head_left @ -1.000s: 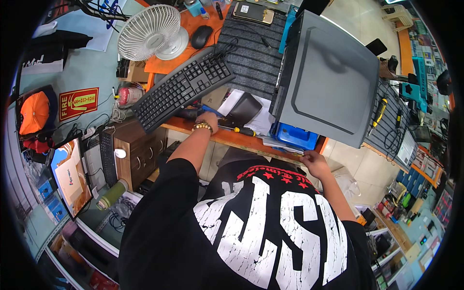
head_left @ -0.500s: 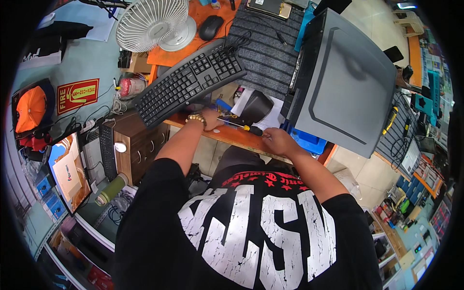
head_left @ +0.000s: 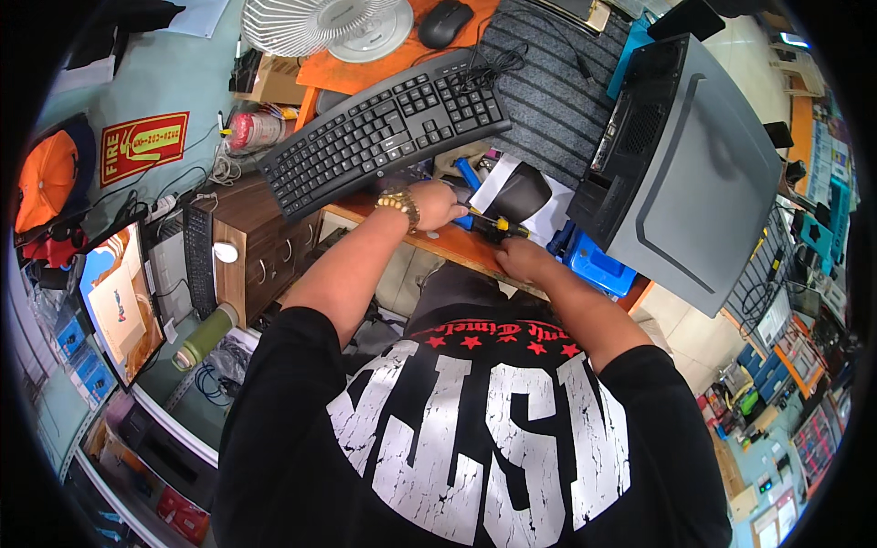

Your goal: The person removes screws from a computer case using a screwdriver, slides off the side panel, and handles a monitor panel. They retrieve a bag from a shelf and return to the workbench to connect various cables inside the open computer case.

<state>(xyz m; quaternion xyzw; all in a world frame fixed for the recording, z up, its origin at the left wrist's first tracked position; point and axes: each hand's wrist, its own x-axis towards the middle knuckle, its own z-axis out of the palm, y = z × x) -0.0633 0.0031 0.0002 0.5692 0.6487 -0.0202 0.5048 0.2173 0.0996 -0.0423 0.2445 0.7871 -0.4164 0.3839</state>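
My left hand (head_left: 434, 205) is curled by a yellow-and-black screwdriver (head_left: 501, 224) over the orange desk edge (head_left: 466, 249), fingers apparently round its shaft. My right hand (head_left: 519, 258) is closed at the handle end, low against that edge; what its fingers hold is partly hidden. Blue-handled tools (head_left: 464, 172) and a dark curved object (head_left: 523, 194) on white paper lie just beyond my hands. A black keyboard (head_left: 384, 137) lies diagonally above my left hand. A large grey computer case (head_left: 694, 173) with a blue tray (head_left: 594, 265) under it stands at my right.
A white fan (head_left: 370, 32), black mouse (head_left: 443, 23) and striped mat (head_left: 539, 110) are at the back. Left are a monitor (head_left: 119, 301), wooden cabinet (head_left: 265, 247) and green flask (head_left: 203, 338). Cluttered shelves (head_left: 767, 393) fill the right side, beside a tiled floor.
My right hand has moved left from beside the blue tray to the screwdriver's handle end. My left hand has shifted right and slightly up as the view moved.
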